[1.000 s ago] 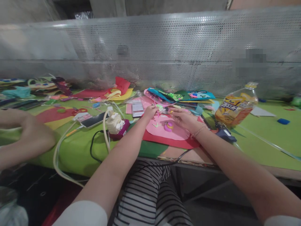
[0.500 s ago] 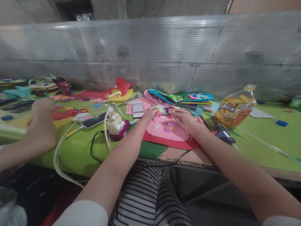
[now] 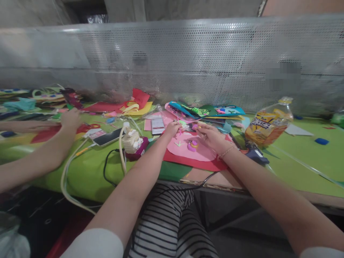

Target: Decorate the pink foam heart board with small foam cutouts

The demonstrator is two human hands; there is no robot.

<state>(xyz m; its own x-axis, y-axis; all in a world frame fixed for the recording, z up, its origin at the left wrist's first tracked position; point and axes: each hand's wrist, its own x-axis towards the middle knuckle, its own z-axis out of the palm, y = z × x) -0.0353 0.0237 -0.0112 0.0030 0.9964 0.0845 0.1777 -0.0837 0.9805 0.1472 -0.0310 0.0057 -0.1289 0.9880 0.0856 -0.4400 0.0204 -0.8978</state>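
Pink stem seemingly pinched by left hand.

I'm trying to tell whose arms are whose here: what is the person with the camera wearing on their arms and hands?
Both arms are bare from short white sleeves down. The left hand wears nothing that shows. The right hand has a thin bracelet at the wrist, and at least one fingernail looks painted yellow. No gloves, and no watch or rings that I can make out.

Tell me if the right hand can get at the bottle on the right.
Probably yes. The right hand is over the pink sheet, and the bottle lies just to its right on the green table. Only a dark blue tool sits low between them, so the way looks free.
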